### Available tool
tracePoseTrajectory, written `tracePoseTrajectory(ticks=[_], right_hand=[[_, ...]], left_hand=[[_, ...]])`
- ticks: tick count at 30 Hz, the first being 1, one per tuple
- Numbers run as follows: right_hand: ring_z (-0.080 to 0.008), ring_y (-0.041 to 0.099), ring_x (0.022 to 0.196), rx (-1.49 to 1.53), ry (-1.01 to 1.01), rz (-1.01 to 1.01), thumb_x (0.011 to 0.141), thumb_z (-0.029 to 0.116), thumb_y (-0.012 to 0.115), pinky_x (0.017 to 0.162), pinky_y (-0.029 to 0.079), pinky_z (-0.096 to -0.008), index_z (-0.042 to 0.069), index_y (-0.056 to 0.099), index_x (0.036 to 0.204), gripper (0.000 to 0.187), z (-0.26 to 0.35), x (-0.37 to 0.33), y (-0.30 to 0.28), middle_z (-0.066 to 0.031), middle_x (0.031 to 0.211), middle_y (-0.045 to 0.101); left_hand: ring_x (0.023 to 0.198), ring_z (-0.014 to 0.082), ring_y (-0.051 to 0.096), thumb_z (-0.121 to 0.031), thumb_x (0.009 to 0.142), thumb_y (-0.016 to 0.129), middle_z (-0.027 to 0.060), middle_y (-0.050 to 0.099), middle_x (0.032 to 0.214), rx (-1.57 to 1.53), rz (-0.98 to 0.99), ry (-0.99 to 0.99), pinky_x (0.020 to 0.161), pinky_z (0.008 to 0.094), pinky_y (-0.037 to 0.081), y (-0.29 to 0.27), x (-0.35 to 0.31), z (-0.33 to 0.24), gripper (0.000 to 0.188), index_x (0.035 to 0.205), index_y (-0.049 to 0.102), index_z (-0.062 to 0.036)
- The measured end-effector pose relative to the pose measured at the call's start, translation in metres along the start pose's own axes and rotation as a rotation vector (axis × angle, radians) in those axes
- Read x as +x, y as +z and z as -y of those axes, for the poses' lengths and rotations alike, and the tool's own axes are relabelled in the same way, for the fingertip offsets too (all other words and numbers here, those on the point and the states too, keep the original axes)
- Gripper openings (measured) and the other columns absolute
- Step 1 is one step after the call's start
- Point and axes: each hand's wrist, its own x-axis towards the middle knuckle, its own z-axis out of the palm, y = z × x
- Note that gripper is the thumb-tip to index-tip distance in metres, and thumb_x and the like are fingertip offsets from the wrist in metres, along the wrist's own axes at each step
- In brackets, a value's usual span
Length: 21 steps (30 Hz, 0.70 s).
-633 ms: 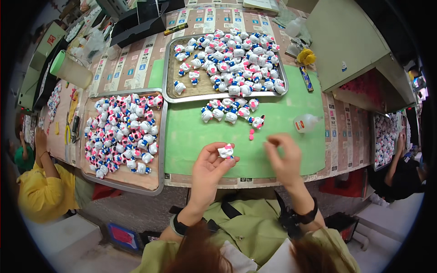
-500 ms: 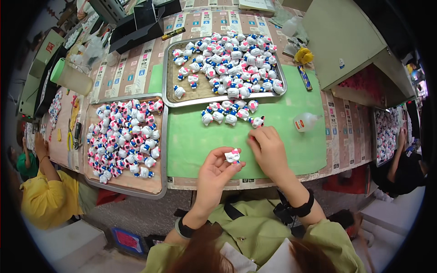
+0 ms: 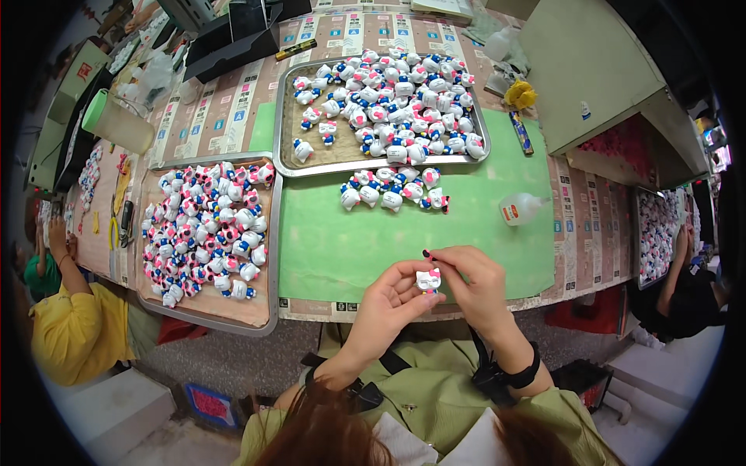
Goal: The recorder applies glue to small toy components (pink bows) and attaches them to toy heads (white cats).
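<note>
Near the front edge of the green mat [image 3: 350,256], my left hand [image 3: 388,303] is closed on a small white cat figurine [image 3: 427,280] with a pink bow, its face turned up. My right hand [image 3: 480,291] has its thumb and forefinger pinched on a tiny dark piece [image 3: 427,254], just above the figurine's head. Whether the piece touches the figurine I cannot tell. Beyond my hands a small cluster of white and blue cat figurines [image 3: 388,190] lies on the mat, with a dark and pink bit [image 3: 445,203] at its right end.
A metal tray [image 3: 303,167] heaped with figurines stands behind the cluster. Another full tray [image 3: 272,299] is at my left. On the mat's right side stands a clear squeeze bottle [image 3: 522,208]. A grey cabinet [image 3: 598,93] rises at the right. Co-workers sit on both sides.
My right hand has drawn back from the cluster toward my left hand, with the tiny dark piece now visible in its fingertips. My left hand has moved slightly right with the figurine.
</note>
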Motion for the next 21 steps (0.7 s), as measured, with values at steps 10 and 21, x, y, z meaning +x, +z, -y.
tracePoseTrajectory(ticks=[10, 21], right_hand=[[-0.0244, 0.058, 0.066, -0.087, -0.219, -0.065, 0.07, -0.005, 0.056, 0.057, 0.046, -0.0309, -0.001, 0.059, 0.088, 0.018, 0.003, -0.007, -0.01, -0.0122, 0.078, 0.06], [-0.022, 0.057, 0.071, -0.327, -0.457, 0.005, 0.057, -0.001, 0.057, 0.061, 0.045, -0.0318, 0.002, 0.06, 0.088, 0.032, 0.006, -0.014, -0.006, -0.0089, 0.084, 0.059]], left_hand=[[0.093, 0.0136, 0.052, 0.005, 0.077, 0.051, 0.0099, 0.051, 0.103, 0.059, -0.1, 0.03, 0.081, 0.0258, 0.044, 0.004, 0.0, -0.004, 0.033, 0.109, 0.041, 0.0041], [0.089, 0.0101, 0.052, -0.001, 0.079, 0.054, 0.0062, 0.053, 0.098, 0.171, -0.157, 0.021, 0.075, 0.0205, 0.043, 0.005, -0.003, -0.007, 0.031, 0.108, 0.044, 0.004]])
